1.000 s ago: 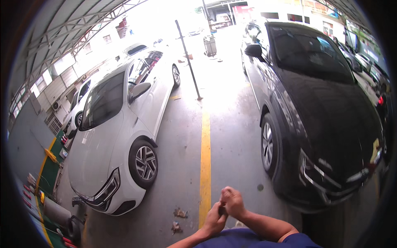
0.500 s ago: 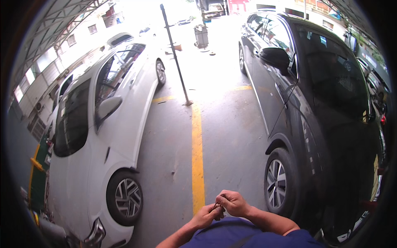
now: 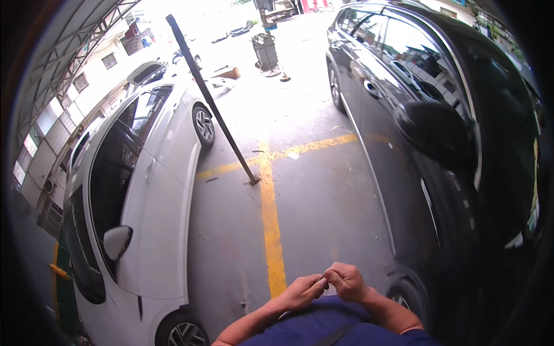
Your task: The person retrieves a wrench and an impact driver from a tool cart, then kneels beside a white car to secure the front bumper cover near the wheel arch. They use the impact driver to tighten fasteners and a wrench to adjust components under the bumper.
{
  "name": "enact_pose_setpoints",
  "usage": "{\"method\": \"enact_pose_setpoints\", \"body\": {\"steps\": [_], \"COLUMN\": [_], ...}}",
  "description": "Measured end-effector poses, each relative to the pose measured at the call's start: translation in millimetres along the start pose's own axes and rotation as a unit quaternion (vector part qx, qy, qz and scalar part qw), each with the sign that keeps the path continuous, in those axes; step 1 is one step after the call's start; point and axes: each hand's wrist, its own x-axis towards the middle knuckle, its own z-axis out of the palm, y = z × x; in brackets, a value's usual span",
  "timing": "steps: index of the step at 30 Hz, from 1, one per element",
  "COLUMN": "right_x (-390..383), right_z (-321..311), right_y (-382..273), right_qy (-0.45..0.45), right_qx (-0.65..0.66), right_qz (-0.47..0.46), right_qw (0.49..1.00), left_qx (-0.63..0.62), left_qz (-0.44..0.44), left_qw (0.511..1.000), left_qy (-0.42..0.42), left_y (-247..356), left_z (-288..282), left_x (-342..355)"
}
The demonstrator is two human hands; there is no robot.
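Observation:
Close together in front of my blue shirt point(image 3: 329, 324), my two hands meet at the fingertips. My left hand point(image 3: 303, 292) is closed, its thumb and fingers pressed together. My right hand point(image 3: 347, 282) is closed too, pinching at the same spot. Something small and dark seems to show between the fingertips, but it is too small to name. Below the hands lies the grey floor with a yellow painted line point(image 3: 272, 236).
A white car point(image 3: 164, 190) stands along the left and a dark car point(image 3: 375, 167) along the right, its mirror point(image 3: 435, 135) jutting into the lane. Ahead, a slanting dark post point(image 3: 213, 104) meets the floor beside the line. Beyond stands a grey wheeled bin point(image 3: 265, 55).
I have moved forward between the cars: post, bin and car mirrors are nearer. My hands stay joined, shifted slightly right in the picture.

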Motion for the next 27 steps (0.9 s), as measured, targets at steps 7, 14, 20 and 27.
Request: {"method": "enact_pose_setpoints", "body": {"steps": [7,14,20,27], "right_x": [310,584,624,674], "right_z": [-77,-112,-215,-273], "right_y": [62,267,466,544], "right_qy": [-0.017,0.052,0.019,0.001], "right_qx": [0.034,-0.216,-0.38,-0.275], "right_qz": [0.014,0.119,0.394,0.737], "right_qw": [0.999,0.968,0.836,0.617], "left_qx": [-0.11,-0.196,-0.204,-0.053], "left_qz": [0.048,0.135,0.129,0.122], "left_qw": [0.968,0.891,0.917,0.933], "left_qy": [0.22,0.386,0.317,0.336], "left_y": [18,-2,84,106], "left_z": [-229,-468,-685,-919], "left_x": [146,328,496,692]}}
